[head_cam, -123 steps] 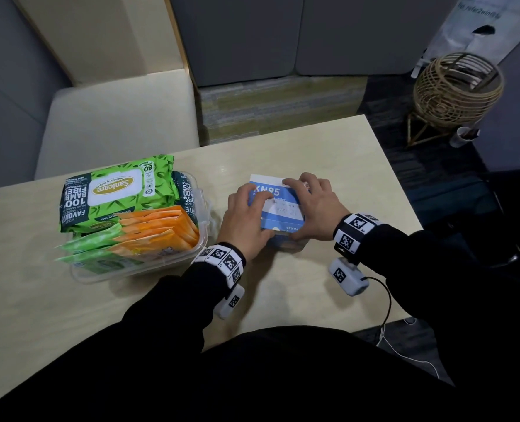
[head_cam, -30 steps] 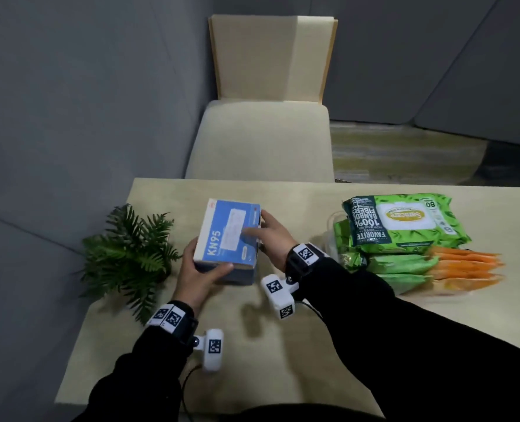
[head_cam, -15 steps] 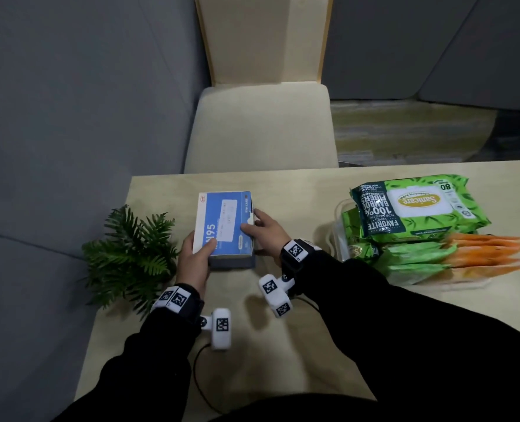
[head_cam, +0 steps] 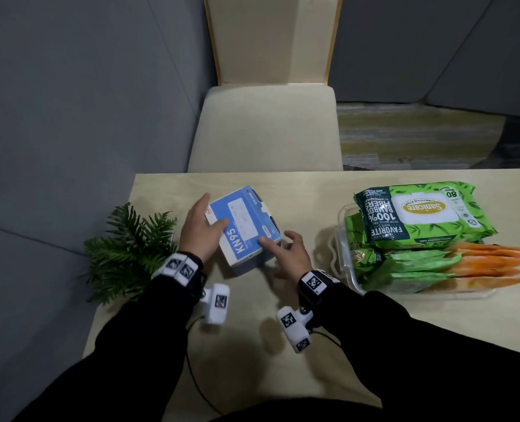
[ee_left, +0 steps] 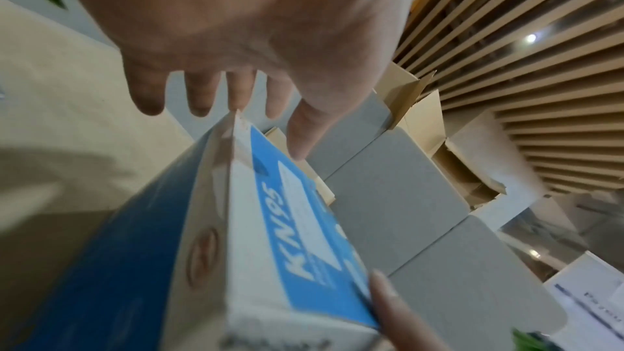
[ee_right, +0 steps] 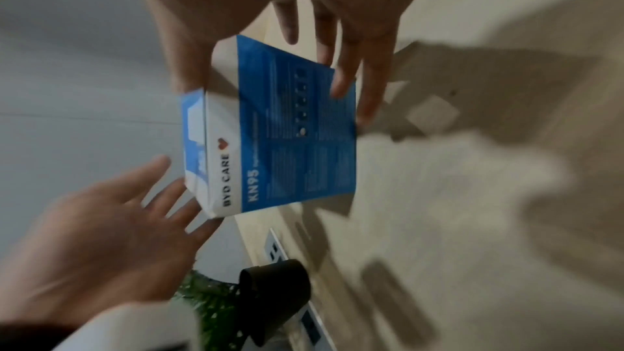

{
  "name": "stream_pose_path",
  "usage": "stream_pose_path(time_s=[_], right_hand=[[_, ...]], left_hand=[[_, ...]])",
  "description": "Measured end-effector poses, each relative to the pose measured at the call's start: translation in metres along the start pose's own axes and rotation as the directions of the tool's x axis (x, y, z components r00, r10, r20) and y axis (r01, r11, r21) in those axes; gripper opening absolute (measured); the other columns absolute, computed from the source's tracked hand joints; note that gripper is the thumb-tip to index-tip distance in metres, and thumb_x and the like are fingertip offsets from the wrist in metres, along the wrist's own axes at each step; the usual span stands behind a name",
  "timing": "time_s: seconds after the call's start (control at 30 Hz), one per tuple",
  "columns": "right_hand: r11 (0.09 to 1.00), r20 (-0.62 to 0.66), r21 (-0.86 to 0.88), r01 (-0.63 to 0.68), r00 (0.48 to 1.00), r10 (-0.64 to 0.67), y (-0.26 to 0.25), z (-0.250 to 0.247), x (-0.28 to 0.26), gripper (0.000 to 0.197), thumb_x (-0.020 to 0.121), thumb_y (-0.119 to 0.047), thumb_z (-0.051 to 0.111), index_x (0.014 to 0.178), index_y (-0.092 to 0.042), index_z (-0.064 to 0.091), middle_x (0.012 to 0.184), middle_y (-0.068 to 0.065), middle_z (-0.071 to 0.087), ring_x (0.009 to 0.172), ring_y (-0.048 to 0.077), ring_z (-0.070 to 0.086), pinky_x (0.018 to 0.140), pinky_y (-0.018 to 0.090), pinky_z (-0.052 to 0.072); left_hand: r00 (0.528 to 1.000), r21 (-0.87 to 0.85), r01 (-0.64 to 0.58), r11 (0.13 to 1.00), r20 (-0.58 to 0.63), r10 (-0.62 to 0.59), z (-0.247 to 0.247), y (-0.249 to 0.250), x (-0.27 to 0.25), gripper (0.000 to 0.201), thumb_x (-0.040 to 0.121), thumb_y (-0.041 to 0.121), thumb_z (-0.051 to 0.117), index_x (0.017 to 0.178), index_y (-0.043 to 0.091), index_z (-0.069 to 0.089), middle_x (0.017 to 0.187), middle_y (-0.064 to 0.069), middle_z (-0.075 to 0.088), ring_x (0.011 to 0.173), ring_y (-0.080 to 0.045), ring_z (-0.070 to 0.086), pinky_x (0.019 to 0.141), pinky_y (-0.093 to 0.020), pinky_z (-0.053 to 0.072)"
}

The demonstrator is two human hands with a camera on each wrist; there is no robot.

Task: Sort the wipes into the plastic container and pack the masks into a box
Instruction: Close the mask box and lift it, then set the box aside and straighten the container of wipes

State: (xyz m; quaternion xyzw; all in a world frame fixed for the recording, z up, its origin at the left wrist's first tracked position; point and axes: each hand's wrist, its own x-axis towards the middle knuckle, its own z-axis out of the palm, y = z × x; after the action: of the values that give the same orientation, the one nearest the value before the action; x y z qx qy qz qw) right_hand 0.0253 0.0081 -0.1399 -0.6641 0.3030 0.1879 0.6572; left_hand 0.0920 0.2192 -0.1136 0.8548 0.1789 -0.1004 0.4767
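Now, findings at this moment, clock directions taken on the head view.

Change: against the view half a second back, the box has turned clockwise; its long axis now runs from 11 to 5 o'clock rather than straight up the desk.
Box: closed, blue face with KN95 lettering up, at the left part of the desk; whether its base sits fully on the desk cannot be told.
Left hand: fingers straight and spread along the box's 9 o'clock side, thumb on the top face; touching, not clamped.
Right hand: at the box's 5 o'clock corner, thumb tip on the top face, fingers loose beside it; not gripping.
Wipes: large green pack stacked on smaller green and orange packs in the container, at 3 o'clock from the box, well apart.
Plant: at 9 o'clock from the box, just beside the left hand.
Assessment: wipes appear sorted; the closed box looks packed, and the turn reads as final placing. Task judged near complete.
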Motion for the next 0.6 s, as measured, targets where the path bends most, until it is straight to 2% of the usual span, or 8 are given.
stream_pose_path(time_s=[0.07, 0.1, 0.17, 0.23, 0.3, 0.37, 0.47, 0.6], right_hand=[[0.981, 0.015, 0.182, -0.069, 0.998, 0.067, -0.008, 0.007, 0.003, 0.087, 0.071, -0.057, 0.086, 0.139, -0.028, 0.040, 0.132, 0.010, 0.060, 0.104, 0.030, 0.071, 0.072, 0.056, 0.064], [0.960, 0.000, 0.266, -0.089, 0.996, 0.092, -0.014, 0.010, 0.006, 0.081, 0.075, -0.050, 0.087, 0.138, -0.026, 0.040, 0.126, 0.013, 0.063, 0.101, 0.032, 0.073, 0.072, 0.053, 0.065], [0.870, 0.011, 0.481, -0.108, 0.993, 0.118, -0.027, 0.013, 0.018, 0.073, 0.082, -0.041, 0.085, 0.137, -0.018, 0.042, 0.117, 0.013, 0.064, 0.101, 0.032, 0.073, 0.082, 0.047, 0.064], [0.794, 0.027, 0.603, -0.084, 0.996, 0.085, -0.037, 0.016, 0.031, 0.066, 0.086, -0.033, 0.083, 0.137, -0.008, 0.049, 0.119, 0.015, 0.067, 0.107, 0.032, 0.071, 0.089, 0.041, 0.061], [0.881, 0.012, 0.471, -0.042, 0.999, 0.041, -0.042, 0.023, 0.039, 0.054, 0.084, -0.029, 0.085, 0.129, -0.007, 0.063, 0.117, 0.012, 0.074, 0.103, 0.027, 0.072, 0.083, 0.039, 0.060], [0.965, 0.015, 0.262, -0.015, 1.000, 0.011, -0.045, 0.031, 0.041, 0.047, 0.078, -0.031, 0.088, 0.119, -0.018, 0.072, 0.110, 0.004, 0.078, 0.095, 0.024, 0.071, 0.080, 0.045, 0.060], [0.980, 0.106, 0.198, -0.029, 0.994, 0.008, -0.061, 0.035, 0.040, 0.055, 0.078, -0.036, 0.087, 0.129, -0.027, 0.070, 0.119, 0.002, 0.075, 0.100, 0.025, 0.070, 0.067, 0.048, 0.063], [0.998, 0.148, 0.058, 0.026, 0.988, -0.034, -0.089, 0.030, 0.041, 0.043, 0.095, -0.028, 0.073, 0.136, -0.019, 0.064, 0.127, 0.007, 0.071, 0.100, 0.025, 0.066, 0.096, 0.052, 0.058]], left_hand=[[0.999, 0.094, -0.036, 0.995, 0.026, 0.034, -0.003, 0.012, 0.016, 0.079, 0.088, 0.022, 0.071, 0.155, 0.043, 0.037, 0.158, 0.003, 0.046, 0.130, -0.023, 0.059, 0.109, -0.046, 0.051], [0.999, 0.158, -0.044, 0.986, 0.032, 0.039, -0.004, 0.014, 0.022, 0.073, 0.089, 0.020, 0.071, 0.154, 0.036, 0.042, 0.153, -0.001, 0.050, 0.127, -0.025, 0.060, 0.108, -0.043, 0.050], [0.999, 0.242, -0.028, 0.970, -0.013, 0.032, -0.005, 0.008, 0.032, 0.056, 0.088, 0.028, 0.073, 0.141, 0.026, 0.057, 0.137, -0.008, 0.061, 0.118, -0.030, 0.063, 0.103, -0.040, 0.051], [0.997, 0.255, 0.030, 0.967, -0.080, -0.010, -0.007, -0.003, 0.036, 0.045, 0.089, 0.038, 0.070, 0.129, 0.019, 0.064, 0.128, -0.013, 0.066, 0.113, -0.034, 0.064, 0.098, -0.040, 0.051], [0.991, 0.263, 0.060, 0.963, -0.133, -0.025, -0.007, -0.009, 0.038, 0.040, 0.096, 0.038, 0.063, 0.128, 0.013, 0.064, 0.129, -0.017, 0.065, 0.116, -0.037, 0.061, 0.097, -0.042, 0.048], [0.987, 0.285, 0.063, 0.956, -0.157, -0.018, -0.008, -0.007, 0.043, 0.038, 0.100, 0.034, 0.059, 0.129, 0.010, 0.063, 0.131, -0.020, 0.064, 0.118, -0.040, 0.060, 0.097, -0.042, 0.046], [0.987, 0.330, 0.083, 0.940, -0.156, -0.032, -0.013, 0.005, 0.054, 0.039, 0.101, 0.033, 0.058, 0.130, 0.008, 0.062, 0.132, -0.021, 0.063, 0.119, -0.041, 0.060, 0.096, -0.040, 0.046], [0.985, 0.347, 0.105, 0.932, -0.163, -0.051, -0.019, 0.015, 0.064, 0.039, 0.101, 0.032, 0.058, 0.130, 0.005, 0.061, 0.133, -0.021, 0.064, 0.120, -0.042, 0.060, 0.095, -0.040, 0.045]])
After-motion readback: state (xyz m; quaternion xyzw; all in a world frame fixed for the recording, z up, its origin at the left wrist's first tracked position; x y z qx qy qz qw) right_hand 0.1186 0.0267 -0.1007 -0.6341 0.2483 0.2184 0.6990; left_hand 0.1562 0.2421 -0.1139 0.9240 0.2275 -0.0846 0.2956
